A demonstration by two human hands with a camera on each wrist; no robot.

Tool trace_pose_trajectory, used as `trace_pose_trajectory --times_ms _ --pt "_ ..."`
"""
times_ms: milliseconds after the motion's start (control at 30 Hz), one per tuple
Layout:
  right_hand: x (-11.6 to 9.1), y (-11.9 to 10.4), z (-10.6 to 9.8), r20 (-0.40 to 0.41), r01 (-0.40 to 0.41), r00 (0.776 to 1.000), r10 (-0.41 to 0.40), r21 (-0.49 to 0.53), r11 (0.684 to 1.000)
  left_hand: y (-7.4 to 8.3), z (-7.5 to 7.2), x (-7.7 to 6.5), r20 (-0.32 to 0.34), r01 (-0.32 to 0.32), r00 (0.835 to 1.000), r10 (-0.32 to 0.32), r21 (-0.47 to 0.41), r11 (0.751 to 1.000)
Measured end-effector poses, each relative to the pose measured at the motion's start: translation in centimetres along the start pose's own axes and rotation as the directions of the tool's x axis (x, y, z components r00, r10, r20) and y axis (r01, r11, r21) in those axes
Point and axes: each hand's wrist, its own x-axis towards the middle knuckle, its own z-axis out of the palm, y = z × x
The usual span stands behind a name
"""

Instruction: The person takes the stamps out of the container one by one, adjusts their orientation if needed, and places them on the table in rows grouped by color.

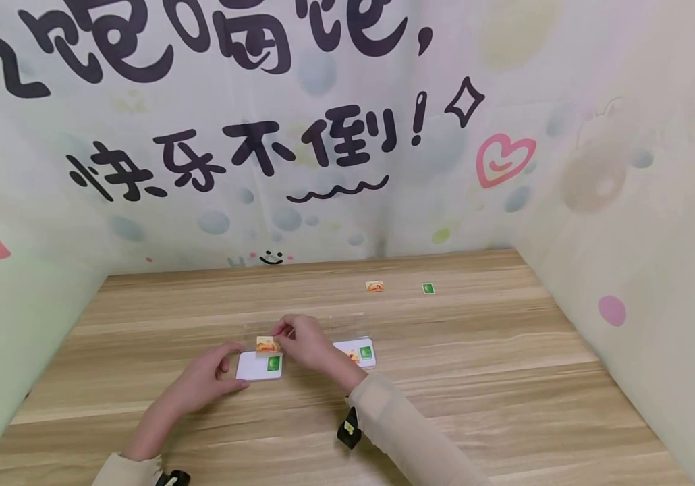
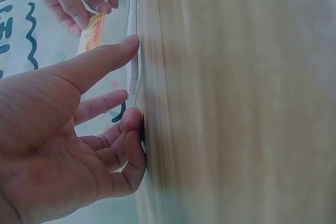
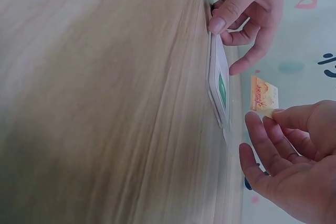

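My right hand (image 1: 308, 341) pinches a small orange-and-yellow picture stamp (image 1: 266, 344) between thumb and fingertips. The stamp is held above a flat white case (image 1: 253, 366) with rounded corners, and a green stamp (image 1: 273, 364) lies on the case's right part. At the case's left end, my left hand (image 1: 204, 378) holds it, thumb at the near edge and a finger at the far edge. In the right wrist view the stamp (image 3: 263, 94) hangs tilted, apart from the case (image 3: 214, 77). Under my right forearm, a second white case (image 1: 371, 343) is partly hidden.
That second case bears an orange stamp (image 1: 352, 356) and a green stamp (image 1: 366, 353). Farther back on the wooden table (image 1: 475, 378) lie another orange stamp (image 1: 374, 286) and another green stamp (image 1: 428, 288). Clear, thin flaps show faintly behind both cases. Printed cloth walls surround the table.
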Motion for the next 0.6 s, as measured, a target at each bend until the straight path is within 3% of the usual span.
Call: trace_pose_trajectory --times_ms 600 --pt "0.28 -0.2 0.18 0.012 -0.003 1.0 0.003 -0.014 1.0 -0.18 0.0 0.02 -0.003 -0.009 1.0 0.009 0.023 1.0"
